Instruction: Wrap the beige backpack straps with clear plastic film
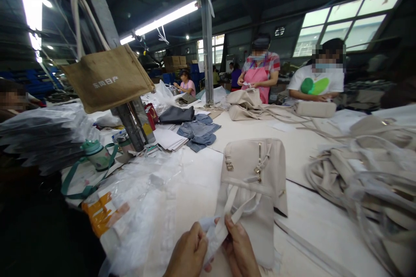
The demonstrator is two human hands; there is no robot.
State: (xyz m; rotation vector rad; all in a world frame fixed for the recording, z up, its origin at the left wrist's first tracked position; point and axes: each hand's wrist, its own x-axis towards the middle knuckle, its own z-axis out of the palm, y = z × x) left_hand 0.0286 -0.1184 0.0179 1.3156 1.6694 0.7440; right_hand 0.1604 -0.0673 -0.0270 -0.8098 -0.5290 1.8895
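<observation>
A beige backpack [247, 212] lies on the worktable in front of me, its buckles and zip facing up. Its light strap [231, 201] runs down toward my hands. My right hand [239, 244] is closed on this strap, thumb on top. Beside it on the left, my left hand [190, 249] is closed with the fingers curled in on a thin, whitish plastic wrap [212, 238] that lies around or along the strap. The lower part of the strap is partly hidden by my fingers.
Clear plastic bags [143, 199] cover the table at left, near a green bottle [99, 156]. Several wrapped beige bags [367, 177] are heaped at right. A tan tote [110, 78] hangs from a metal post. Two co-workers handle beige bags across the table.
</observation>
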